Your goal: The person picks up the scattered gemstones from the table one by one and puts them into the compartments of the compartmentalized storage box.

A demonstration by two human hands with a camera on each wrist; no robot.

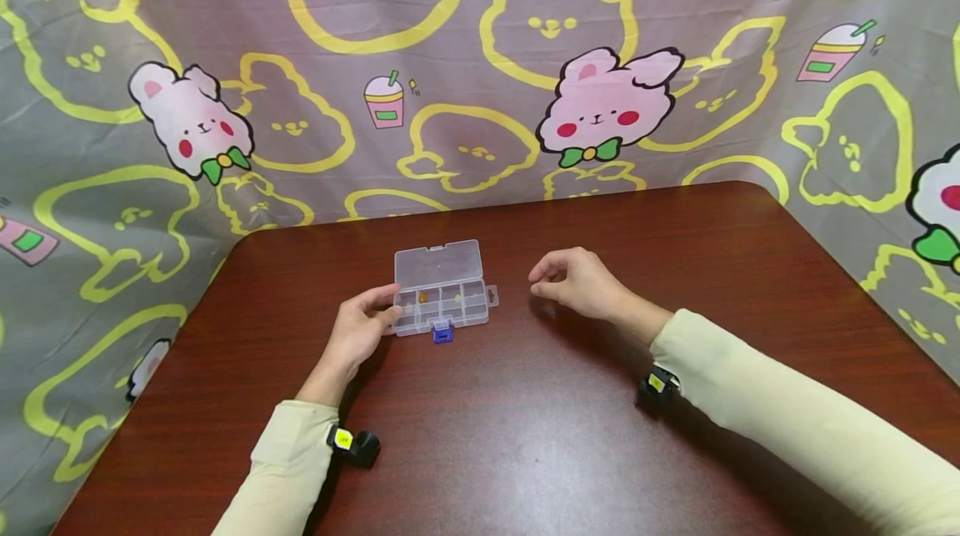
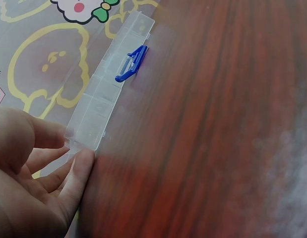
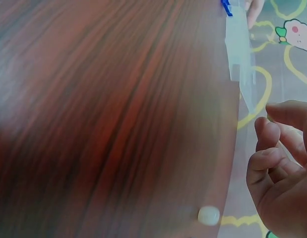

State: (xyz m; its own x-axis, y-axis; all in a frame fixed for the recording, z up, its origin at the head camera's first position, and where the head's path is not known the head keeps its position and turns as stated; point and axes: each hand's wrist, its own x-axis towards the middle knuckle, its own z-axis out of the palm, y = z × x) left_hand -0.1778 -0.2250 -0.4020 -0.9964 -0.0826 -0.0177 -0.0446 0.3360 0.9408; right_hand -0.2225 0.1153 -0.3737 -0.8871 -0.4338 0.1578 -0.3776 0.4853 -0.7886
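Note:
My left hand grips the left end of a clear plastic compartment box, thumb in front. The box's lid is raised at the back, and a blue latch hangs at the front. Inside, a small orange piece and a pale yellow piece lie in separate compartments. Off to the right of the box, my right hand hovers with thumb and forefinger tips close together. A faint yellowish sliver shows between them; I cannot tell whether it is held. Below that hand lies a small white rounded piece.
Under everything is a dark reddish-brown wooden table. A patterned curtain hangs behind it and along both sides. A black camera band is on each wrist.

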